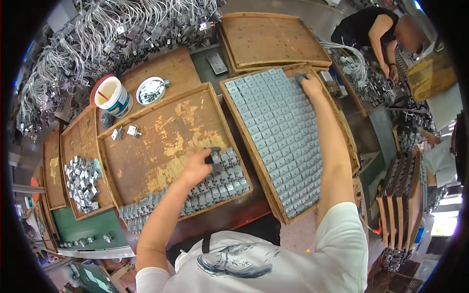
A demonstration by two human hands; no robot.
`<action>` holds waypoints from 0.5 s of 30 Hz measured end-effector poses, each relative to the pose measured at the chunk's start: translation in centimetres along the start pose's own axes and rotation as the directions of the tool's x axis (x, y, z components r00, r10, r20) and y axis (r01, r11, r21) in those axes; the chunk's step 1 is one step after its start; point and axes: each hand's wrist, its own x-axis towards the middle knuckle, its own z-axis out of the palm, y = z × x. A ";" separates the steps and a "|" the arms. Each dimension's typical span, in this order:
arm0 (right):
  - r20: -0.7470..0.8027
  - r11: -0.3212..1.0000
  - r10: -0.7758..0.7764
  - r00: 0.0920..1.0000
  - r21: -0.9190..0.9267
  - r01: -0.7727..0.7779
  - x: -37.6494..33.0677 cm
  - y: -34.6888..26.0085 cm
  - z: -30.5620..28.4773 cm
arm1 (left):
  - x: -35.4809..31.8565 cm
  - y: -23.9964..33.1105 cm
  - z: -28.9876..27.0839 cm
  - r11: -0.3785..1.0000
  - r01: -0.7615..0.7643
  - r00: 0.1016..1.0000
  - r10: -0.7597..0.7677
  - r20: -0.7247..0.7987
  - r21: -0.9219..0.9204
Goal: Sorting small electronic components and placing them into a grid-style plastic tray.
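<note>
Sitting in rows: grey metal blocks (pixel 277 137) (squarish, flat-topped).

L grip (pixel 196 169) @pts (pixel 227 158), R grip (pixel 311 86) @tray (pixel 294 71)

At the centre of the frame, the wooden tray (pixel 146 146) has a rough, scuffed brown surface broken by pale bare patches, while to its right the rectangular blocks (pixel 268 107) look like smooth, dull grey metal. Towards the upper left, the bucket (pixel 123 104) is glossy plastic and the bowl (pixel 142 99) looks smooth, near wires (pixel 88 34) with a faintly shiny, plastic-looking covering. The shirt (pixel 293 261) at the bottom is matt white cloth.
</note>
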 end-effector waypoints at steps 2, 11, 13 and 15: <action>-0.008 0.981 -0.033 0.999 -0.191 0.031 1.6 0.4 2.0 | 0.2 -0.4 -0.2 0.993 0.101 0.992 -0.096 0.077 -0.059; 0.093 0.975 -0.036 0.995 0.222 0.014 3.6 0.7 1.2 | -3.8 0.2 0.4 0.972 -0.165 0.980 0.181 -0.083 0.169; 0.053 0.962 0.087 0.995 0.254 -0.098 2.2 -2.2 0.9 | -8.1 -0.8 -0.8 0.969 -0.195 0.903 0.238 -0.357 0.153; -0.158 0.662 -0.626 0.764 -0.625 0.414 7.9 10.2 -4.0 | -9.8 -2.3 -3.2 0.897 -0.323 0.728 0.440 -0.526 0.302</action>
